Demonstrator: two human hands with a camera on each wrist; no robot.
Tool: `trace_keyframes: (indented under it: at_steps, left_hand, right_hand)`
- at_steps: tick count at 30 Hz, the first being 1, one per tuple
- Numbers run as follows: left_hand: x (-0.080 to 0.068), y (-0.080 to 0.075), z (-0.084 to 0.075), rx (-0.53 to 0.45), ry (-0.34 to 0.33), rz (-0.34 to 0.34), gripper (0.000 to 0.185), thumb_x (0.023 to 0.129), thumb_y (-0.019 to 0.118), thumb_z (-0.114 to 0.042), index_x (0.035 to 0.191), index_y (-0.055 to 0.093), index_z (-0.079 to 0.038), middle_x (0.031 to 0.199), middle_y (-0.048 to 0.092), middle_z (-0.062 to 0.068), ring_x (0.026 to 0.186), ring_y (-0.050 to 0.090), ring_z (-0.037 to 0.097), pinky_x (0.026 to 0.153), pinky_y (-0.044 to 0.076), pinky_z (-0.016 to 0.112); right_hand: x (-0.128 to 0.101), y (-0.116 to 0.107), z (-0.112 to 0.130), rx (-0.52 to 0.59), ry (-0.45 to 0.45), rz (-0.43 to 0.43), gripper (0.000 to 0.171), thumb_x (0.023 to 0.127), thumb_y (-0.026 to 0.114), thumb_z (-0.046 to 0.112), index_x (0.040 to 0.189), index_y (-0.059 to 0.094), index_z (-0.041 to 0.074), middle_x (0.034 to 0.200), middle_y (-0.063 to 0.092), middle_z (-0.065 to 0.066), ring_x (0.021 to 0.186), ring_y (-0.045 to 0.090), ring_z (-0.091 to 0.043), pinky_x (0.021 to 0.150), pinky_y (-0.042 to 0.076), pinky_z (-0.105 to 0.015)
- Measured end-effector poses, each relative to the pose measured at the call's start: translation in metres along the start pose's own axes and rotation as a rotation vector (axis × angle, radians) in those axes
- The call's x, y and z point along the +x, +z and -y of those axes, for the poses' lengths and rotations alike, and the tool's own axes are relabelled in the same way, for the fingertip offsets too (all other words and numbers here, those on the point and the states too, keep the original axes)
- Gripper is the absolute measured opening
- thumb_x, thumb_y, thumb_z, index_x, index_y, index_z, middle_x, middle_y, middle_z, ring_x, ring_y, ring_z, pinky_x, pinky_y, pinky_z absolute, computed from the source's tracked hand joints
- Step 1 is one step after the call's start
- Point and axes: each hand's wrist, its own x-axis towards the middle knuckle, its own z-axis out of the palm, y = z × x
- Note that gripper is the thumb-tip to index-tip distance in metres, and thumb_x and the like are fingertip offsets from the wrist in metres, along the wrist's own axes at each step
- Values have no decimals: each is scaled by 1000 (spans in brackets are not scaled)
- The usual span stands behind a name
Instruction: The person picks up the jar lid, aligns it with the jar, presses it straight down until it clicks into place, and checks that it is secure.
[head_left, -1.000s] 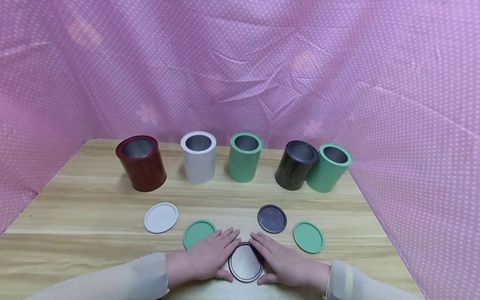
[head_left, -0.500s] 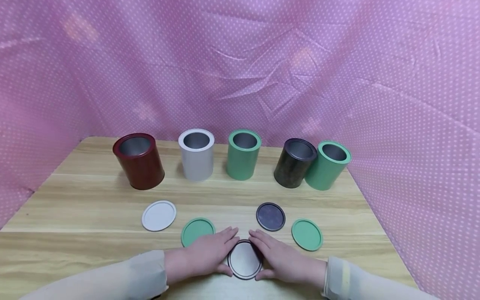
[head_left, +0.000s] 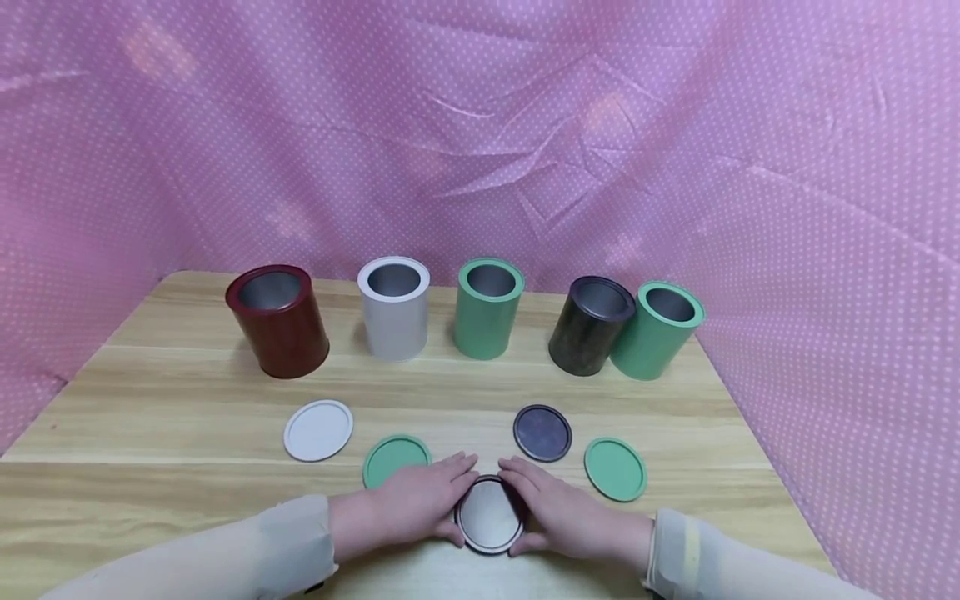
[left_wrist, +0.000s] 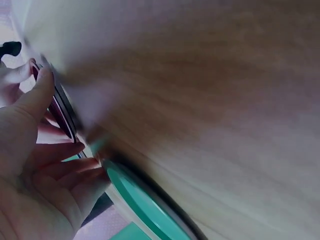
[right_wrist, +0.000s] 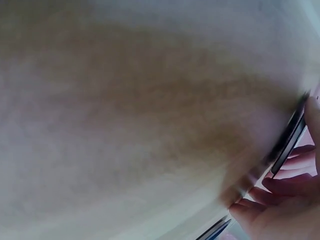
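Note:
A round lid (head_left: 490, 515) with a dark rim and a shiny centre lies between both hands at the front middle; its underside looks dark red in the left wrist view. My left hand (head_left: 412, 504) holds its left edge, thumb at the near side and fingers at the far side. On the right edge, my right hand (head_left: 566, 512) grips in the same way. A green lid (head_left: 396, 460) lies just beyond the left hand, which partly covers it. Beyond the right fingertips is a dark lid (head_left: 542, 433), with another green lid (head_left: 615, 469) to its right.
Along the back of the wooden table (head_left: 187, 417) stand open cans: dark red (head_left: 288, 337), white (head_left: 396, 329), green (head_left: 486, 325), black (head_left: 585, 337) and green (head_left: 651, 350), the last two overlapping in view. A white lid (head_left: 318, 431) lies at left. Pink dotted cloth (head_left: 480, 125) surrounds the table.
Both thumbs and fingers have closed in on the lid's rim from the two sides. The lid has shifted slightly up in view. Cans and other lids stay in place.

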Motion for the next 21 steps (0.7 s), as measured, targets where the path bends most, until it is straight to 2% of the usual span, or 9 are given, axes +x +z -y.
trace_keyframes:
  at_steps: [6, 13, 18, 21]
  left_hand:
    - [-1, 1, 5, 5, 44, -2, 78, 78, 66, -62, 132, 57, -6, 139, 55, 12, 129, 53, 25, 96, 52, 34]
    - [-3, -7, 18, -128, 82, -73, 79, 78, 70, -55, 132, 55, 2, 133, 59, 17, 123, 57, 29, 101, 49, 37]
    - [-3, -19, 28, -167, 94, -146, 69, 78, 71, -52, 128, 57, -7, 124, 64, 4, 112, 63, 18, 92, 54, 34]
    - [-4, -27, 31, -199, 56, -152, 66, 78, 72, -51, 129, 57, -11, 125, 64, 0, 112, 63, 17, 91, 54, 35]
  right_hand:
    - [2, -4, 1, 52, -16, 9, 80, 83, 66, 55, 137, 44, -1, 143, 45, -18, 130, 49, -30, 105, 46, -41]
    - [10, -14, 2, 182, 48, 24, 84, 83, 68, 51, 141, 38, -2, 140, 50, -11, 130, 49, -25, 108, 43, -42]
    - [20, -21, -3, 278, 104, 33, 85, 81, 71, 47, 144, 36, 0, 139, 52, -9, 129, 50, -23, 109, 42, -41]
    - [25, -25, -4, 302, 115, 29, 86, 80, 73, 43, 145, 36, -1, 141, 51, -11, 131, 48, -25, 110, 41, -43]
